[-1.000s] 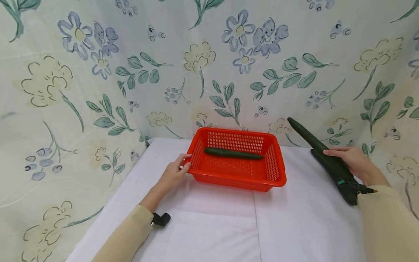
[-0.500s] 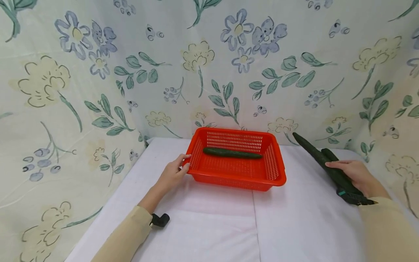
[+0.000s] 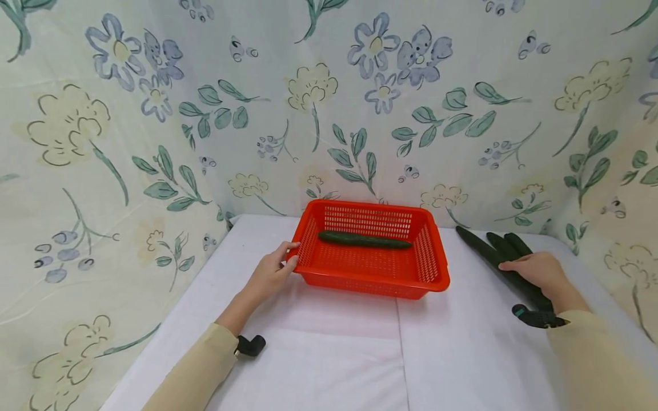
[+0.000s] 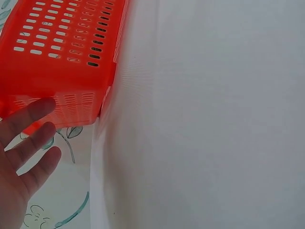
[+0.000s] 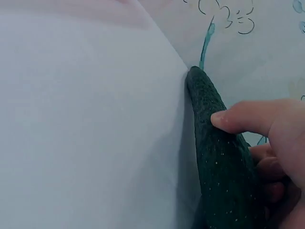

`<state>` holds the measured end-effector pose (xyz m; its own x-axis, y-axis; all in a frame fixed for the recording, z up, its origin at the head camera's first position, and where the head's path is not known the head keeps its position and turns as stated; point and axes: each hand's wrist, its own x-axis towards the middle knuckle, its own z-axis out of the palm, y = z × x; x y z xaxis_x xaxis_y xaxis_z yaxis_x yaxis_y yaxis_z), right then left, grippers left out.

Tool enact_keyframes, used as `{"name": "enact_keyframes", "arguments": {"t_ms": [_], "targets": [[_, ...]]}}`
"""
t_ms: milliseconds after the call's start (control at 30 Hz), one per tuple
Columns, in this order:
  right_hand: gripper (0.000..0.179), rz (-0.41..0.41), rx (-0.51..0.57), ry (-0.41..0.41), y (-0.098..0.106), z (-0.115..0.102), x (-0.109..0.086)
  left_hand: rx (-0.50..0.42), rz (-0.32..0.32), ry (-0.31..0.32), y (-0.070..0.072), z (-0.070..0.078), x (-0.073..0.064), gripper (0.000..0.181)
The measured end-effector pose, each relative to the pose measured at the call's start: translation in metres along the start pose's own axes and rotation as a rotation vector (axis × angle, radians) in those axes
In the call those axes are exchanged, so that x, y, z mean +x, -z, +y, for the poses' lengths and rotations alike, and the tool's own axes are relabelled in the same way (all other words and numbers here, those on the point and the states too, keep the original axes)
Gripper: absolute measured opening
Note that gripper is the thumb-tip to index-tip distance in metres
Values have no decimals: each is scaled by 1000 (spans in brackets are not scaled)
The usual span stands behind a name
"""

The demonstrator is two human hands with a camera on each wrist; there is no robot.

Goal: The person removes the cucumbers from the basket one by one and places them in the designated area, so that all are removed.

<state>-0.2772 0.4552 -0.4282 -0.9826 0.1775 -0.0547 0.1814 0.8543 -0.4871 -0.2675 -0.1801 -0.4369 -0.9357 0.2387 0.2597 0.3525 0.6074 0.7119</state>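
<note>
My left hand [image 3: 272, 271] holds the left rim of a red plastic basket [image 3: 360, 288], whose sides and bottom are slotted. In the left wrist view, several fingers [image 4: 40, 169] stretch out by the basket's end. One dark green cucumber [image 3: 365, 240] lies lengthwise inside the basket. To the basket's right, my right hand [image 3: 540, 277] grips another long cucumber [image 3: 478, 242] low at the tablecloth. In the right wrist view my thumb [image 5: 228, 121] presses on its bumpy skin, with the other fingers curled along the far side. Its near end is hidden by the hand.
Two more cucumbers [image 3: 504, 245] lie just beyond my right hand, partly covered by it. A white cloth [image 3: 329, 354] covers the table. Floral curtains [image 3: 247, 142] hang close behind and beside it. Each wrist wears a black camera [image 3: 251, 345].
My right hand has lowered the cucumber to the tablecloth and shifted slightly left, uncovering two more cucumbers beyond it. The left hand and basket have stayed put.
</note>
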Motion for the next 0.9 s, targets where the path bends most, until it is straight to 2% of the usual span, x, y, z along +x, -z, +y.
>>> {"name": "enact_keyframes", "arguments": {"t_ms": [167,300,467,767,900], "targets": [[55,-9,-199,37,-1,-12,-5,-18,0,5,-1,-1,0,40],[53,-63,-218,-15,2,-23,-8,-15,16,13,-1,-2,0,39],[61,-115,-230,-91,6,-24,-12,-12,3,2,-1,-2,0,40],[51,-126,-222,-59,2,-24,-18,-21,1,2,-2,-1,-1,41],[56,-134,-206,-79,5,-27,-19,-20,3,4,-1,-1,-1,40]]}}
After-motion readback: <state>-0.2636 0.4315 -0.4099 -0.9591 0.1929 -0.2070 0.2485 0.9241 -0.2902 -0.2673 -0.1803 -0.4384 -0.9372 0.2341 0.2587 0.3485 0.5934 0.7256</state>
